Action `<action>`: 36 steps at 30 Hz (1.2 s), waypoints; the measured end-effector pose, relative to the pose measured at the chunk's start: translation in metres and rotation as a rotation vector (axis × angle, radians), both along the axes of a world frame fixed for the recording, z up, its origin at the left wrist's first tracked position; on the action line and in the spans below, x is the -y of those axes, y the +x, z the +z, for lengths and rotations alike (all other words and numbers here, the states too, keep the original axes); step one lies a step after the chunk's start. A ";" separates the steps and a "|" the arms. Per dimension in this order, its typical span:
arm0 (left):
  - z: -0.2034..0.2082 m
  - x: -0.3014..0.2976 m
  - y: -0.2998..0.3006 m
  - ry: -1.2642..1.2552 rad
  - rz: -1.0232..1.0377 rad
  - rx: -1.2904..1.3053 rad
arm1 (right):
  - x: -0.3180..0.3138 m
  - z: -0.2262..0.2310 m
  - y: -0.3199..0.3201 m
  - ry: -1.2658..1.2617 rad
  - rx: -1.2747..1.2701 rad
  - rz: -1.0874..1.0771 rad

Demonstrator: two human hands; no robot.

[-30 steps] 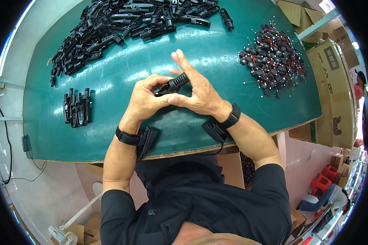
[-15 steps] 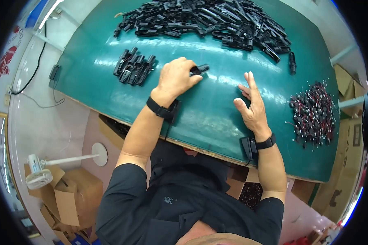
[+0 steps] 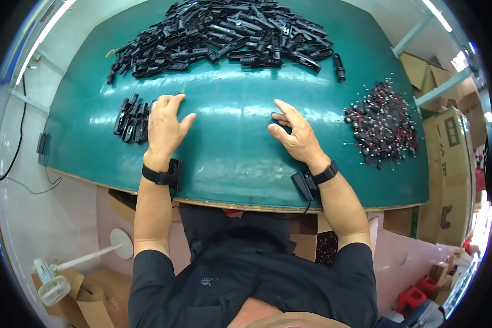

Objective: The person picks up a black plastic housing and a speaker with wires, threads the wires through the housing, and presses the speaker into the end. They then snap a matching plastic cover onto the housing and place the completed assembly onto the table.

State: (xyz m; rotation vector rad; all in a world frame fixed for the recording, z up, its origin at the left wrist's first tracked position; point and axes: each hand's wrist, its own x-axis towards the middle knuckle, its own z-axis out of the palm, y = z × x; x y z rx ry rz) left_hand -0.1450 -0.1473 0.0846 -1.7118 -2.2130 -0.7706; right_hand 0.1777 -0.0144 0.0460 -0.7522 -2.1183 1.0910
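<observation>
Head view: right hand (image 3: 294,134), empty, spread; left hand (image 3: 167,124), grip I can't tell, whose brushing could scatter grouped black housings (image 3: 131,119).

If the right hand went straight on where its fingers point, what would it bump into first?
The right hand would probably meet the near edge of the large heap of black, ribbed, plastic-looking parts across the glossy green tabletop; its height is hard to judge.
</observation>
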 end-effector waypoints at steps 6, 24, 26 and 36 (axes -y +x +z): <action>-0.007 -0.040 0.007 0.001 -0.330 0.160 | -0.017 0.022 -0.022 -0.106 0.115 -0.071; -0.021 -0.060 0.003 -0.035 -0.385 0.442 | -0.130 0.029 -0.088 -0.234 -0.194 -0.609; -0.009 -0.066 0.019 0.187 -0.375 0.303 | -0.097 0.024 -0.057 -0.247 -0.127 -0.459; -0.015 -0.064 0.088 -0.167 -0.824 0.341 | -0.028 0.027 0.036 0.255 0.151 -0.040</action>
